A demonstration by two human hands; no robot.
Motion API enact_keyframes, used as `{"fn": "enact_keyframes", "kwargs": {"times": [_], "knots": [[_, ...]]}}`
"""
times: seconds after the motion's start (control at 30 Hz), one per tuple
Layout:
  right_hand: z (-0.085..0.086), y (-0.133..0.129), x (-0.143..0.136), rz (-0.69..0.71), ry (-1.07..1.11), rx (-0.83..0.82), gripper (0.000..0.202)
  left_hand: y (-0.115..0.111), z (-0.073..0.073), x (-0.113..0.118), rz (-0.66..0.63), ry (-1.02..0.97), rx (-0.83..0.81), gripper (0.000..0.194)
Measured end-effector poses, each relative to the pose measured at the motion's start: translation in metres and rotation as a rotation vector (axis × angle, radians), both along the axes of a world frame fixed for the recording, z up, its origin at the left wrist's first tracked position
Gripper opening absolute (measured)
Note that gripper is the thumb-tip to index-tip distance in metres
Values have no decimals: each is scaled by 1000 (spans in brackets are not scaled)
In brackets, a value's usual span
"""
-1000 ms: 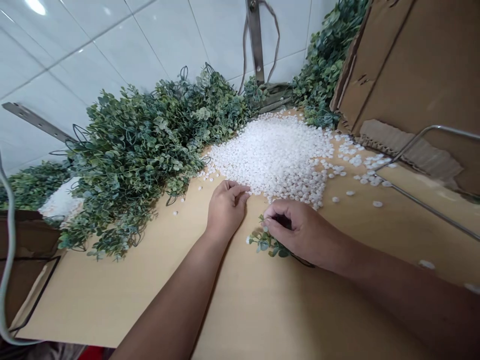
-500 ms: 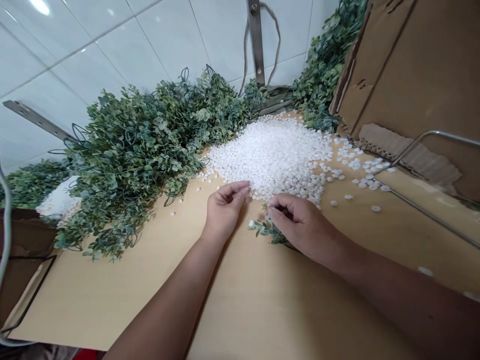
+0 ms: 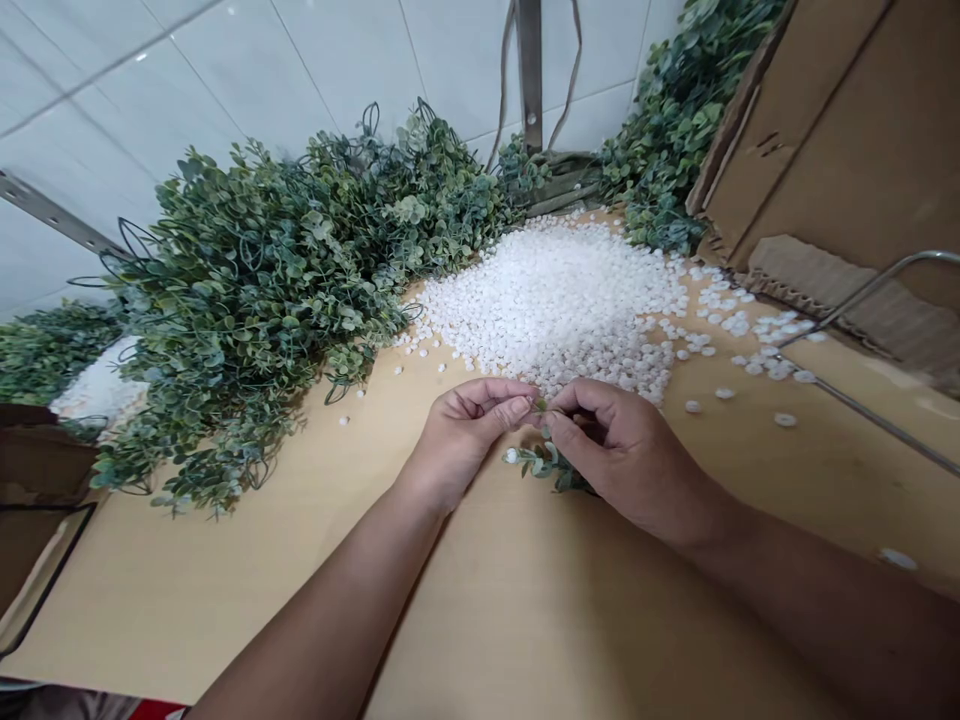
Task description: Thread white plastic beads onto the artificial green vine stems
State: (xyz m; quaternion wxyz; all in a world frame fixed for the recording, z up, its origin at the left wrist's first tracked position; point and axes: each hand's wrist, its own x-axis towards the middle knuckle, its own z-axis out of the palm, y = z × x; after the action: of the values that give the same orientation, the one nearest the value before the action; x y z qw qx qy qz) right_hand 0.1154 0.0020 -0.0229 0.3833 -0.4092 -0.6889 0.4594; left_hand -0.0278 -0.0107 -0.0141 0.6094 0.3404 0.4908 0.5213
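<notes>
Green sprig, pinched in right hand, left hand pinching at its tip, what exactly hidden, white beads beyond

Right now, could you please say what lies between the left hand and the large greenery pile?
In the head view, tabletop with a few white pieces separates the left hand from the greenery pile.

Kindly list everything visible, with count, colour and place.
Sprig: one, green, centre
White pieces: countless, white, centre, far left
Leafy bunches: countless, green, left, back, right
Table: one, tan, beneath
Cardboard: unclear, brown, both sides
Metal rod: one, grey, right
Metal strips: two, grey, along wall
Cord: unclear, brownish, beside strip
Tiled wall: one, white, behind
Folded fabric: unclear, olive, back
Bar: one, black, lower left
Cloth: unclear, red, grey, lower left
Left hand: one, bare, centre
Right hand: one, bare, holding sprig
</notes>
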Motion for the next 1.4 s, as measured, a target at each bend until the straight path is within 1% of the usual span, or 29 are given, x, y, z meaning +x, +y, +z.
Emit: {"fn": "enact_keyframes", "kwargs": {"times": [0.33,0.63,0.9,1.0,1.23,1.4], "knots": [[-1,0,-3,-52,-19,24,12,1,-1,5,66,23,15,21],[0,-2,-2,-66,-3,18,11,0,0,6,73,8,-21,23],[-1,-1,-3,-78,11,57,12,0,2,5,88,-13,-41,22],[-2,-1,-3,-81,-1,53,12,1,1,5,82,-7,-40,22],[-2,-1,-3,-84,7,53,12,1,2,8,111,14,-49,23],[-2,0,-3,-90,4,44,11,1,3,7,96,10,-52,24]]}}
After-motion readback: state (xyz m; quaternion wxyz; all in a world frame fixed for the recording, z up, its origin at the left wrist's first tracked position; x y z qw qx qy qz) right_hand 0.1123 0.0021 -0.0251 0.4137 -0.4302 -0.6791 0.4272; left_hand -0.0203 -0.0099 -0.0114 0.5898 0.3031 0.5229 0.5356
